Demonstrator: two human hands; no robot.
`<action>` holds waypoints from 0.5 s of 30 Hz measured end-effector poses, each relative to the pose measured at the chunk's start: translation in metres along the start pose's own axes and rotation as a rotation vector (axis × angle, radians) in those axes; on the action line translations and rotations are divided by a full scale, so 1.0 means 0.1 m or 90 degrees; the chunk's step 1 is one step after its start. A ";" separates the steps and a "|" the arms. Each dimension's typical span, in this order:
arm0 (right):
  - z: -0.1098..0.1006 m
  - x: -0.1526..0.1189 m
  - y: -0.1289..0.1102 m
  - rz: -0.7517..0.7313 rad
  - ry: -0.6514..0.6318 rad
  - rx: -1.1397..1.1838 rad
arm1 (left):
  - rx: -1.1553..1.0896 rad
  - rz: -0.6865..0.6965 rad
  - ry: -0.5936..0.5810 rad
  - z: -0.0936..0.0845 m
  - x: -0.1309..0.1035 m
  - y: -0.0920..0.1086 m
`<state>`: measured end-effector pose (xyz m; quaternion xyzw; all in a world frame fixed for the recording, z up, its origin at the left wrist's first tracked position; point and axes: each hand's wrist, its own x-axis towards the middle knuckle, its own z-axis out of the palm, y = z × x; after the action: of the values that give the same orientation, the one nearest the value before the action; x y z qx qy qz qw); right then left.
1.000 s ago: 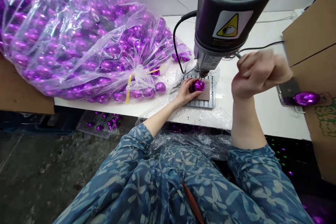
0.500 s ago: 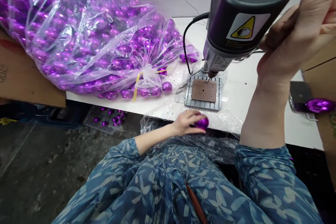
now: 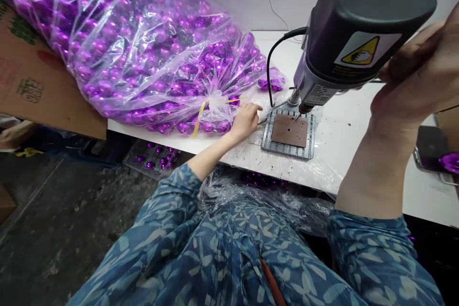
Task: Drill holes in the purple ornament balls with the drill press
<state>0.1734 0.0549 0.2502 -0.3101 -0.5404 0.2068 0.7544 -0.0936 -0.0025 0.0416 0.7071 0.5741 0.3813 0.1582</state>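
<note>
My left hand (image 3: pixel 246 121) is at the neck of a big clear plastic bag (image 3: pixel 143 57) full of shiny purple faceted balls. Its fingers reach forward beside the loose balls (image 3: pixel 208 126), and I see no ball in it. To its right stands a small drill press (image 3: pixel 362 33) with a hand-warning label. Its bit hangs over a brown plate (image 3: pixel 289 130) with a hole, set on a grey slotted base (image 3: pixel 267 141). My right hand (image 3: pixel 419 57) is raised at the right side of the drill head, fingers curled; whatever they grip is hidden.
Clear plastic sheeting (image 3: pixel 229 186) hangs from the white table's (image 3: pixel 362 153) front edge, with purple balls below. A phone (image 3: pixel 428 148) and a purple ball (image 3: pixel 450 162) lie at right. A cardboard box (image 3: pixel 46 81) and another person's hand (image 3: pixel 17 134) are at left.
My left hand has let go of the purple ball it held at the table's front edge and moved up and left to the bag's neck. My right hand stays beside the drill head.
</note>
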 end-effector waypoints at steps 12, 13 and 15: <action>0.04 -0.06 -0.16 -0.049 -0.013 0.081 | 0.132 -0.167 -0.083 0.23 1.44 -0.25; 0.03 -0.06 -0.16 -0.051 -0.011 0.081 | 0.115 -0.162 -0.089 0.25 1.45 -0.28; 0.02 -0.06 -0.14 -0.055 -0.011 0.080 | 0.077 -0.143 -0.079 0.28 1.45 -0.33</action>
<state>0.1689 0.0416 0.2565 -0.2362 -0.5456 0.2100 0.7761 -0.0891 0.1486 0.0536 0.6687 0.6609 0.2813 0.1922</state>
